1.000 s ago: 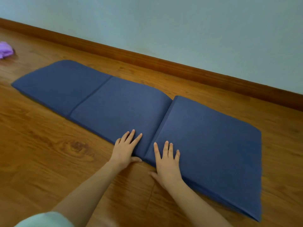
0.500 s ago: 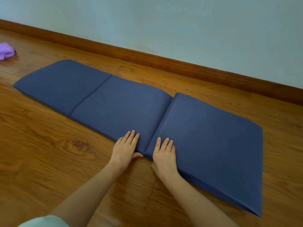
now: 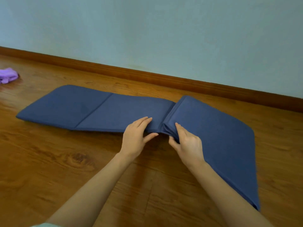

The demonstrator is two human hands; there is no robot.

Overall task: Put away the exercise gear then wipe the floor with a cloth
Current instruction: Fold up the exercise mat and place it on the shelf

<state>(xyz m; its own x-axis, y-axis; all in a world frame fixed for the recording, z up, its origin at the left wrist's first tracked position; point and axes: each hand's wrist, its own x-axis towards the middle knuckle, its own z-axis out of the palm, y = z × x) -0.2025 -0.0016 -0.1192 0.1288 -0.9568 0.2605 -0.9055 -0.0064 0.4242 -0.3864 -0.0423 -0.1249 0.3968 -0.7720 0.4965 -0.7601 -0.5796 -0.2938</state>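
Observation:
A dark blue folding exercise mat [image 3: 114, 110] lies along the wooden floor near the wall, creased into panels, with a thicker folded stack at its right end [image 3: 218, 133]. My left hand [image 3: 136, 136] grips the mat's near edge just left of the fold, fingers on top and thumb beneath. My right hand [image 3: 186, 143] pinches the near edge of the folded stack right of the fold. The mat is raised off the floor around the fold. A crumpled purple cloth [image 3: 8, 75] lies on the floor at the far left.
A brown wooden skirting board [image 3: 164, 77] runs along the pale wall behind the mat. The wood-grain floor [image 3: 57, 161] stretches in front of and to the left of the mat.
Both hands went from lying flat on the mat to gripping its near edge at the fold. The mat's middle has risen off the floor, and the view has tilted upward.

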